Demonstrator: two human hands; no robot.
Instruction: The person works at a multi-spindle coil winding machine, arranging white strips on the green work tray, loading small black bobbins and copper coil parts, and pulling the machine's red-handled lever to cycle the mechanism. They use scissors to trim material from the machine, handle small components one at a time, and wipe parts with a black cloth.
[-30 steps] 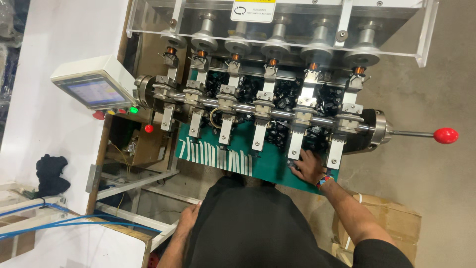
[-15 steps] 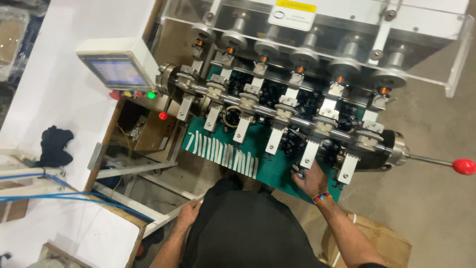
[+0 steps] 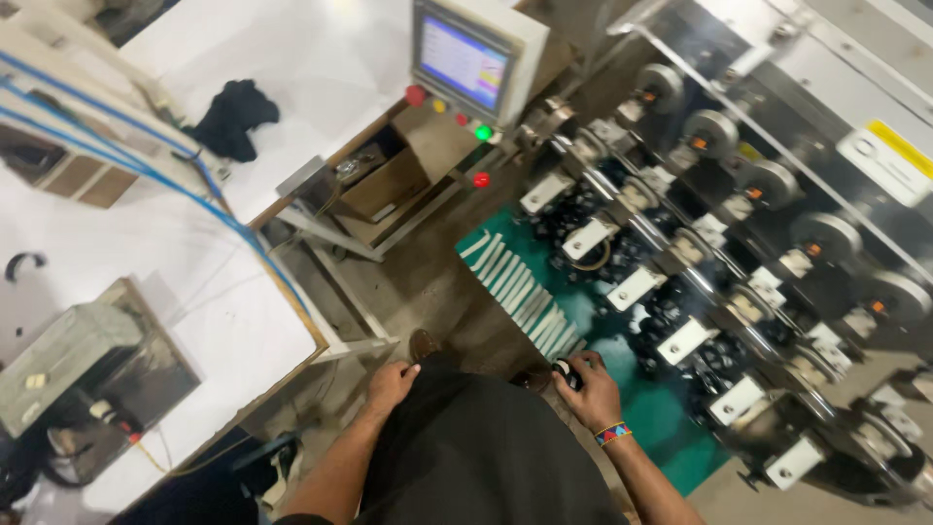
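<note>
1. The right hand (image 3: 588,394) is curled shut around a small black part with a pale round face (image 3: 563,373); the part sits in the fingers at the hand's upper left, just over the near edge of the green work surface (image 3: 661,413).
2. A striped, many-coloured wristband (image 3: 611,433) circles the right wrist just below that hand.
3. The left hand (image 3: 390,386) rests against the front of the person's black garment (image 3: 476,447) with the fingers bent loosely; it holds nothing, and whether it grips the cloth cannot be told.
4. The small black part is well apart from the left hand, with the black garment between them.
5. Just up and left of the held part lies a row of slim white strips (image 3: 520,287), side by side on the green surface.
6. Beyond the strips stands the machine's line of stations, each with a white rectangular tab (image 3: 634,288) and heaps of small black pieces (image 3: 671,311) between them.
7. Further back, grey round spool heads (image 3: 824,233) run diagonally along the machine.
8. At the top, a touch-screen control box (image 3: 468,63) has red, yellow and green buttons below it.
9. To the left, a white table (image 3: 321,68) bears a black cloth (image 3: 231,115), and blue cables (image 3: 146,160) cross a second white surface.
</note>
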